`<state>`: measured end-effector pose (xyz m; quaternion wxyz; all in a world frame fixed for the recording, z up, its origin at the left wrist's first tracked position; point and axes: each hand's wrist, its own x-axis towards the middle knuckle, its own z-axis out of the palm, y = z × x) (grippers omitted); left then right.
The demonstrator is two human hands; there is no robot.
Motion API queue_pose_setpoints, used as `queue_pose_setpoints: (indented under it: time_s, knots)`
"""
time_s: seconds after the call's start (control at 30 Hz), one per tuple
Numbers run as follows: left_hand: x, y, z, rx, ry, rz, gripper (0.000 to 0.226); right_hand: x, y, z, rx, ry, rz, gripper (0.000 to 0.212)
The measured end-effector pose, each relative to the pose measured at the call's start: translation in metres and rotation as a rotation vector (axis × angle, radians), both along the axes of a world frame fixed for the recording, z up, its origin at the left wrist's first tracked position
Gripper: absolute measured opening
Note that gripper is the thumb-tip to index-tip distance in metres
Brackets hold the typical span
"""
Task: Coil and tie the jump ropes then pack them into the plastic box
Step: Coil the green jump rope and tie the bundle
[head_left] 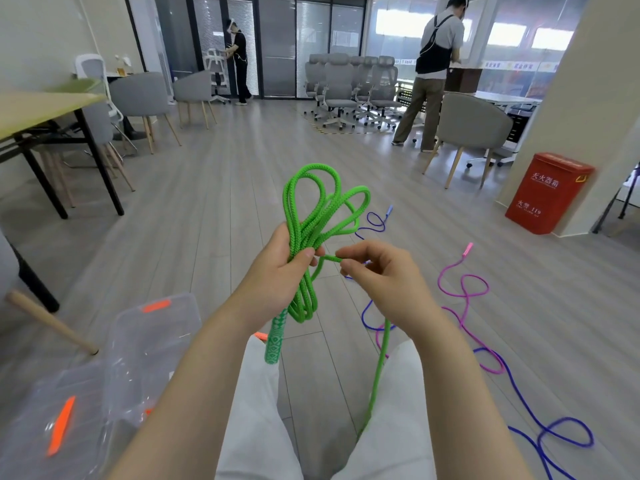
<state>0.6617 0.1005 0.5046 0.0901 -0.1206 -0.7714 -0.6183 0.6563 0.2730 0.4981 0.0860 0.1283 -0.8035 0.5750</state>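
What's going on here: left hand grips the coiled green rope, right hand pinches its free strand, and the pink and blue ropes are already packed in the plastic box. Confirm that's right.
Not quite. The head view shows the pink rope and blue rope lying loose on the floor, not in the plastic box. The rest holds: the left hand grips the coiled green rope, and the right hand pinches its free strand.

Rope [320,216] bright green w/ braided weave; its handle [276,337] green w/ white diamond pattern. Floor ropes: one blue-purple [526,407], one pink-magenta [464,292]. Plastic box [152,344] clear w/ orange clips; lid [52,420] clear, orange clip too. Bin [549,192] red w/ white lettering. Floor [221,188] grey wood planks.
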Motion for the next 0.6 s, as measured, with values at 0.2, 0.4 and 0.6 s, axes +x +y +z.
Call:
queue_pose_setpoints:
  time_s: [0.2, 0.4, 0.6]
  knots:
    - [0.002, 0.008, -0.002, 0.019, 0.044, -0.017, 0.028, 0.005, -0.01, 0.006, 0.015, 0.037, 0.019, 0.042]
    - [0.001, 0.008, -0.003, 0.013, 0.049, -0.033, 0.025, 0.003, -0.013, 0.005, -0.221, -0.004, -0.026, 0.042]
    - [-0.002, 0.007, -0.006, -0.038, 0.082, -0.033, 0.027, 0.002, -0.019, 0.004, -0.288, -0.056, -0.05, 0.034]
